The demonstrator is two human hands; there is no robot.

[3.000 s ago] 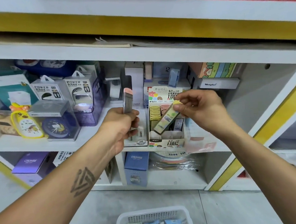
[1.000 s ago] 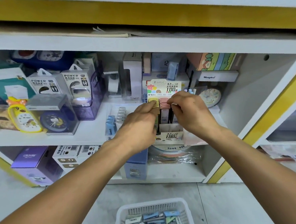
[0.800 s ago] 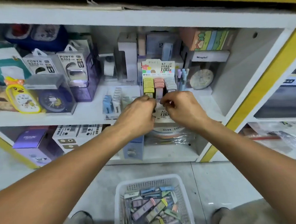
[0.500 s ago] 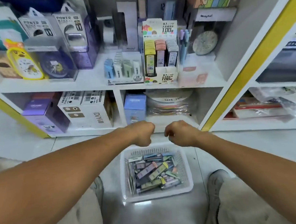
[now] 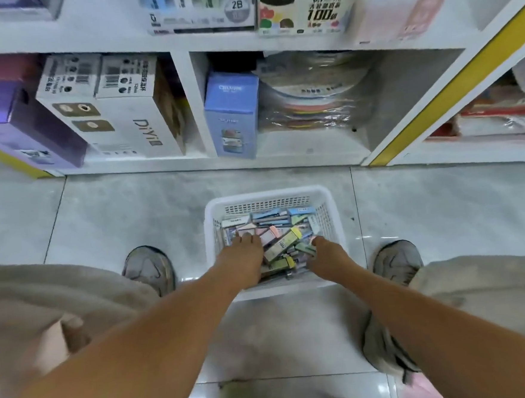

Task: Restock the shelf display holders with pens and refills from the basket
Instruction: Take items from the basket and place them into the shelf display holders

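A white plastic basket (image 5: 214,214) stands on the floor between my feet, filled with several pastel refill cases (image 5: 281,244). My left hand (image 5: 243,257) reaches into its left side, fingers stretched out and touching a pink case on the pile. At the basket's right side, my right hand (image 5: 325,255) has its fingertips down among the cases beside a green one; whether it grips one is hidden. The bottom edges of two display holders show at the top: a 2B holder (image 5: 201,15) and a 0.7 refill holder (image 5: 302,15).
The white shelf unit (image 5: 184,80) rises just beyond the basket, its lower compartments holding a purple box (image 5: 16,122), white DiYi boxes (image 5: 118,109), a blue box (image 5: 232,114) and wrapped round items (image 5: 313,99). My shoes (image 5: 149,269) flank the basket on the grey tile floor.
Both hands left the 0.7 holder on the shelf, dropped down with nothing in them and now reach into the basket. The view has tilted down to the floor.
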